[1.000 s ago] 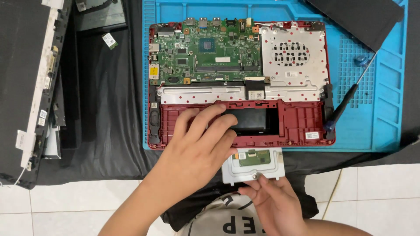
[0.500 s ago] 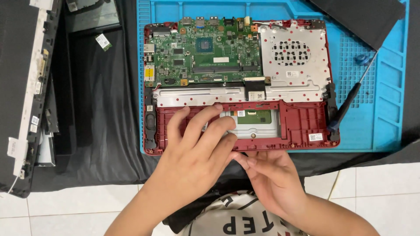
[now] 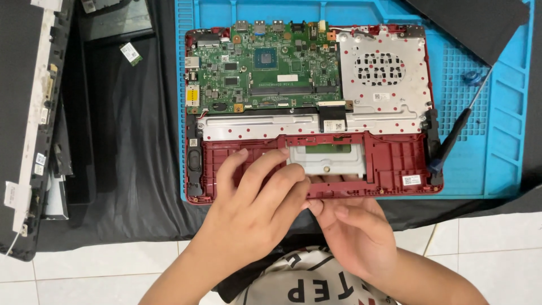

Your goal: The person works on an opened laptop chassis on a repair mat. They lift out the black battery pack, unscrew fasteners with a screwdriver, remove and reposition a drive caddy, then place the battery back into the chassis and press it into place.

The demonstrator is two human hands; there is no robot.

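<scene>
Open red laptop base (image 3: 395,164) on a blue mat (image 3: 502,169), green board (image 3: 265,68) at 12 o'clock. Grey touchpad part (image 3: 333,161) sitting in its slot, dead centre. Left hand (image 3: 248,209) spread flat, fingertips touching its left edge. Right hand (image 3: 350,231) at 6 o'clock, fingers bunched, pressing its bottom edge. Screwdriver (image 3: 451,141) at 3 o'clock.

two hands (image 3: 254,214), one laptop base (image 3: 395,164), one screwdriver (image 3: 451,141).

laptop base (image 3: 395,164) on mat (image 3: 502,169), screwdriver (image 3: 451,141) seemingly right
</scene>
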